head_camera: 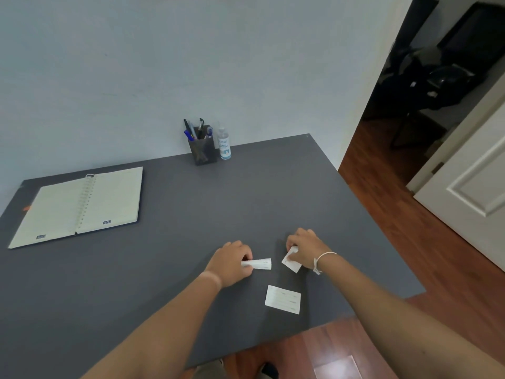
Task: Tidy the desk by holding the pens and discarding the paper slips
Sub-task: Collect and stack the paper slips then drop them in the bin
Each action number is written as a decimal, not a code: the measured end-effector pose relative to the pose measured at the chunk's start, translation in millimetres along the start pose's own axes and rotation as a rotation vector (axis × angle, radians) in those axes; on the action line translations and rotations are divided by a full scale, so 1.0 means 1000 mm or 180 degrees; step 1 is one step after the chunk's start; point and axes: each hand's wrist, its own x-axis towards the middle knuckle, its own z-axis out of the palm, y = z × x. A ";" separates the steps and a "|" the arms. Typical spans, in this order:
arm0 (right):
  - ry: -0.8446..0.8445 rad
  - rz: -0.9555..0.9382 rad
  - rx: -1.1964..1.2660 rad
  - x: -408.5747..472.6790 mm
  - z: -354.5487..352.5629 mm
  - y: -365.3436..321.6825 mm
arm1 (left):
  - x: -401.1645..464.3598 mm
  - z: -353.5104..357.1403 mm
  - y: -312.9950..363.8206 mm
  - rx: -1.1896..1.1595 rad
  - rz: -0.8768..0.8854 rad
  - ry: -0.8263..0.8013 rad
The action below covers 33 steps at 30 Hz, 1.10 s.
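Observation:
Three white paper slips are near the front right of the grey desk. My left hand pinches one slip, which sticks out to the right of the fingers. My right hand grips a second slip, bent under the fingers. A third slip lies flat and untouched just in front of both hands. Several pens stand in a dark holder at the back of the desk, by the wall.
An open spiral notebook lies at the desk's left. A clear sanitiser bottle stands right of the pen holder. The desk's right edge drops to a wooden floor; a white door and a dark doorway are at the right.

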 end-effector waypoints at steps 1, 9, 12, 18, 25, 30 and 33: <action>0.0007 -0.0011 0.0120 0.001 -0.001 -0.001 | 0.000 -0.001 0.000 -0.0258 -0.0098 0.0015; 0.0280 0.0147 0.1797 0.012 -0.022 -0.020 | 0.008 -0.014 0.000 -0.1797 -0.0748 0.0404; 0.0255 0.0284 0.2364 0.016 -0.027 -0.030 | 0.014 -0.021 0.001 -0.2158 -0.0974 0.0568; 0.0257 0.0286 0.2757 0.025 -0.034 -0.047 | 0.018 -0.035 0.002 -0.3058 -0.1136 0.0716; 0.0168 0.0109 0.2951 0.032 -0.033 -0.062 | 0.023 -0.044 0.010 -0.3700 -0.1216 0.0804; 0.0370 0.0079 0.2691 0.035 -0.030 -0.070 | 0.024 -0.045 0.015 -0.4060 -0.1177 0.0631; 0.0550 0.0005 0.2494 0.037 -0.027 -0.071 | 0.023 -0.046 0.016 -0.4166 -0.1170 0.0545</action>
